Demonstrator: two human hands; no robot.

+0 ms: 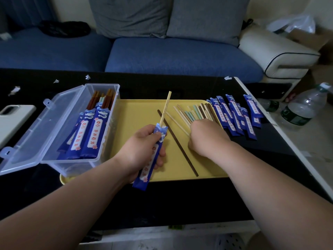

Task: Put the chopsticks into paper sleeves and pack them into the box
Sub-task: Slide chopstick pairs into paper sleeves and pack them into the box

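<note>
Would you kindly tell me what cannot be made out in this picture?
Head view: the right hand hides its fingertips under its own knuckles, so any grip on the loose chopstick pile is unclear.
The blue paper sleeve held by the left hand hides how deep the pale wooden chopstick sits.
In the clear plastic box, overlapping sleeves hide the count.

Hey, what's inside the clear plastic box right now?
The clear box holds blue sleeved chopsticks, with brown and pale green tips poking out the far end. Anything beneath the top sleeves is hidden.
</note>
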